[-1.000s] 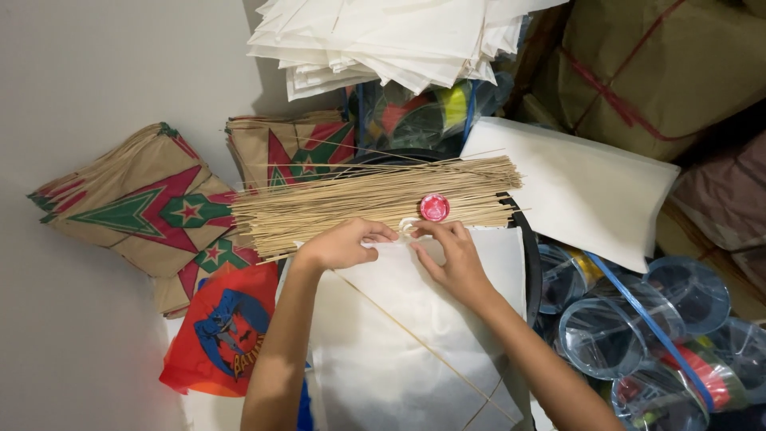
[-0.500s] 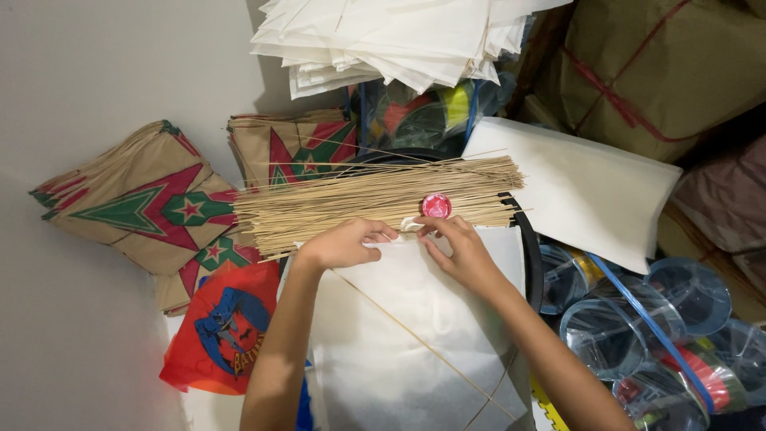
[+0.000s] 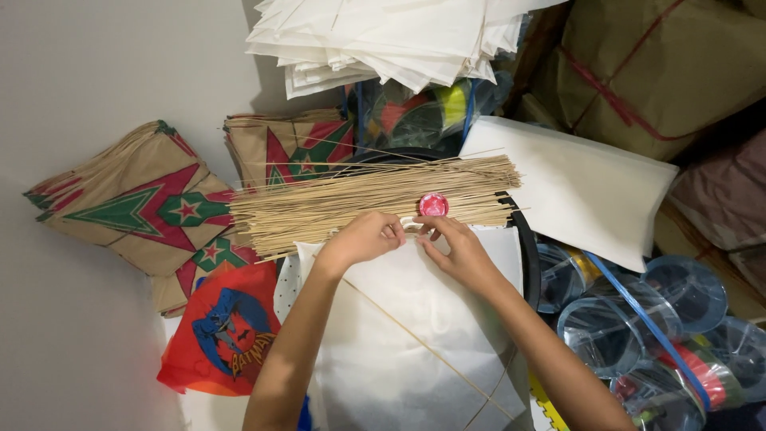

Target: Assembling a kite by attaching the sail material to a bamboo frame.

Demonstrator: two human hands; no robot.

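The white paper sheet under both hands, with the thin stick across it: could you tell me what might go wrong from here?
The white paper sheet looks thin; the left hand and right hand pinch its top edge, so a hard pull might tear or crease it. The thin stick lies diagonally across it and could shift. The small red cap sits on the loose bundle of sticks just above the fingers; a nudge might tip it or scatter sticks.

Stick bundle (image 3: 375, 203) lies across centre, small cap (image 3: 433, 204) on it. Paper sheet (image 3: 415, 335) just nearer. Folded kites (image 3: 136, 207) left. Paper stack (image 3: 391, 36) far. Plastic reels (image 3: 638, 327) right.
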